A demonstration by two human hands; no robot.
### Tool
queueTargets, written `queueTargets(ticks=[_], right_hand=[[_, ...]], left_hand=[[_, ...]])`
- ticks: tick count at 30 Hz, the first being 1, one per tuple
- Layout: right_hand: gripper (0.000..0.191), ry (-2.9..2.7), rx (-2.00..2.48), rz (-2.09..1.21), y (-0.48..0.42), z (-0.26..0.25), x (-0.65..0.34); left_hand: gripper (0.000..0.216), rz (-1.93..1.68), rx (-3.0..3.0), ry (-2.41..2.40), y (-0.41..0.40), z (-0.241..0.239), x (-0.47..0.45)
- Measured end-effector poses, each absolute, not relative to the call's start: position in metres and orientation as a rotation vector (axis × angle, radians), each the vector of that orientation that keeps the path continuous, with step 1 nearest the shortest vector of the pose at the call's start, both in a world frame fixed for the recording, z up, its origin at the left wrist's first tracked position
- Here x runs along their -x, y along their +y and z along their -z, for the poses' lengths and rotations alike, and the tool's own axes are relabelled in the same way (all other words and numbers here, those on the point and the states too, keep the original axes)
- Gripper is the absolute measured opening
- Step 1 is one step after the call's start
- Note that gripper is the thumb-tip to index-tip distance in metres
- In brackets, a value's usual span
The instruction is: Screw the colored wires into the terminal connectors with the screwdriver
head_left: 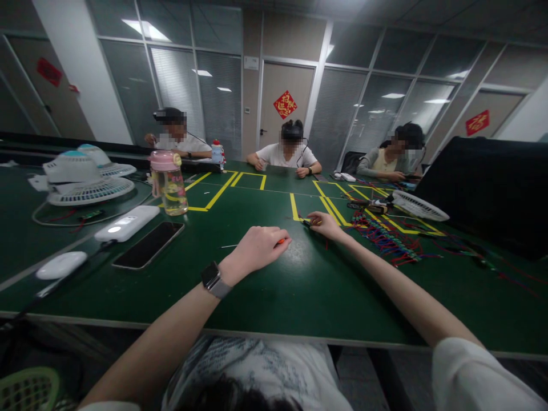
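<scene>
My left hand (259, 248), with a watch on its wrist, is closed above the table around a thin tool that looks like a screwdriver (281, 241). Its orange end shows at the fingertips, and a slim metal shaft sticks out on the other side. Further right, the fingers of my right hand (326, 226) pinch a small dark part with thin wires (305, 222); its details are too small to make out. Just right of that hand lies a row of small green boards with red and blue wires (385, 237).
On the left are a phone (149, 245), a white power bank (127, 224), a white case (62, 265), a drink bottle (169, 185) and white fans (88, 177). A fan part (419, 205) lies at right beside a black screen (488, 194). Three people sit across the green table (274, 308).
</scene>
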State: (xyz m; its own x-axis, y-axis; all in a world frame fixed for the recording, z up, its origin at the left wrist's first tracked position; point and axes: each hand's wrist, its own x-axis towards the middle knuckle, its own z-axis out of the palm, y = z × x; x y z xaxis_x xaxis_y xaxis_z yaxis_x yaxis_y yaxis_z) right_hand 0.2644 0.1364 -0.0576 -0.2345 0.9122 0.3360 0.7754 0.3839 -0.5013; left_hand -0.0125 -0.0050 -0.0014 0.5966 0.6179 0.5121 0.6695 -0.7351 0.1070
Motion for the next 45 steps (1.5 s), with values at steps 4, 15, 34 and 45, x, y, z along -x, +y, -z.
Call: queueTargets(ticks=[4, 15, 34, 45], right_hand=[[0.043, -2.133, 1.254, -0.460, 0.104, 0.062, -0.237], [0.045, -2.137, 0.846, -0.854, 0.027, 0.065, -0.193], [0.037, -1.992, 0.840, -0.984, 0.010, 0.074, -0.168], [0.033, -2.054, 0.878, -0.891, 0.002, 0.066, -0.167]], left_hand=[[0.029, 1.179, 2.720, -1.133, -0.007, -0.005, 0.017], [0.027, 2.631, 2.512, -0.992, 0.004, -0.016, 0.020], [0.021, 2.982, 2.657, -0.825, 0.006, 0.003, -0.005], [0.017, 2.948, 2.633, -0.795, 0.009, 0.008, -0.008]])
